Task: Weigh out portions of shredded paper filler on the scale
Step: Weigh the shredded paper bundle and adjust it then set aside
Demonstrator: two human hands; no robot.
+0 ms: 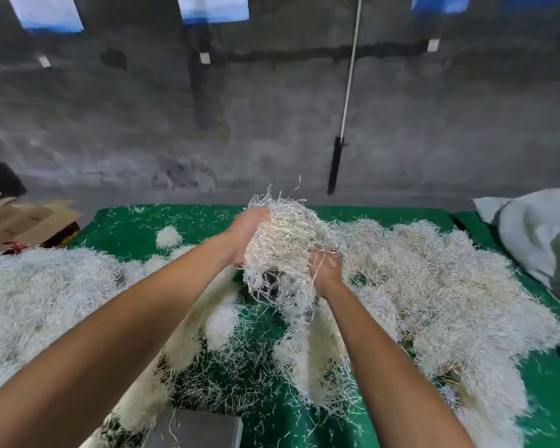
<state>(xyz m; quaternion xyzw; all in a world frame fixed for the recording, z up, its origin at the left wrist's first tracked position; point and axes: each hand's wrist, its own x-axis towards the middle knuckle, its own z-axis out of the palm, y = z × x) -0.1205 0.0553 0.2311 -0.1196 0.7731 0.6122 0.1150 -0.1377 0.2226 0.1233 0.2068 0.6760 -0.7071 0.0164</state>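
nearest the lens: grey scale (194, 431), just below both wrists. left hand (244, 236) cupped round a clump of shredded paper (285, 250), fingers curled into its far side; right hand (325, 270) gripping its near edge. held up between both sets of fingers, above the green mat (256, 334). probably very light, springy, shedding strands; best gathered from underneath. thin white-cream tangled strips, loose piles (434, 286) right of the fingers.
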